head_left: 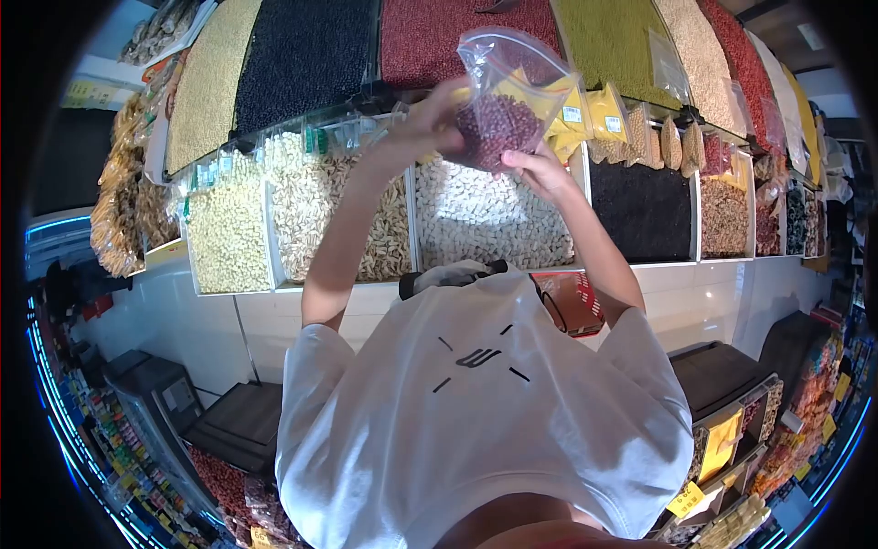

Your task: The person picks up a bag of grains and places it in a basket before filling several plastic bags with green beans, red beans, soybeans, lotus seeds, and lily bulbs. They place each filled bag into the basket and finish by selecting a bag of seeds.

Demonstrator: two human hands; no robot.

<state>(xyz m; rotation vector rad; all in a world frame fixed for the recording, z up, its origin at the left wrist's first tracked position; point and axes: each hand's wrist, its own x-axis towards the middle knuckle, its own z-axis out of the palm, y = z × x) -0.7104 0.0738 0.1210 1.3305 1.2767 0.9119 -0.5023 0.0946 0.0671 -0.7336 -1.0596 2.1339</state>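
Note:
A clear zip-top plastic bag (505,121) with dark red beans in its lower part is held up in front of the bins. My right hand (541,172) grips its lower right corner, thumb on the near side. At the bag's left side is my left hand (428,128), smeared by motion, so its fingers cannot be made out clearly. Behind the bag, yellow packets (569,112) hang along the shelf edge. A large bin of red beans (425,46) lies beyond the bag.
Upper bins hold black beans (297,55), green beans (613,46) and pale grains (212,82). Lower bins hold white cubes (494,224), dried slices (338,215) and a black item (642,210). Small filled bags hang between the rows. A red basket (572,300) is below the front edge.

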